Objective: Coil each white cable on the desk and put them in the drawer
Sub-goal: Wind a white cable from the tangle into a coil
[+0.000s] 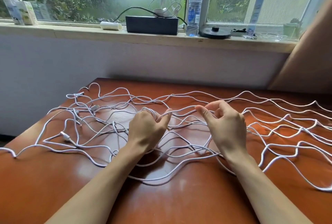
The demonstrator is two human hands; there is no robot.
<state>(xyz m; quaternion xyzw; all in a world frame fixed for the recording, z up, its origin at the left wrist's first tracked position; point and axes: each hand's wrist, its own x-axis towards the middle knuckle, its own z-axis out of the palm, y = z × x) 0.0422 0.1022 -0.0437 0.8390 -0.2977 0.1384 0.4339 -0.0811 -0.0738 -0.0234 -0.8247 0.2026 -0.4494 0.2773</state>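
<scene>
- The tangled thin white cables (183,108) run off the left and right edges; separate cables cannot be told apart.
- The glossy reddish-brown wooden desk (179,205) is cropped at the bottom.
- The label on the clear plastic water bottle (195,8) is too small to read.

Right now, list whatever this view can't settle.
Drawer: outside the head view.
White cables: count unclear; strands overlap, some run off the right edge.
Left hand: its back hides its grip on the cable; loops held unknown.
</scene>
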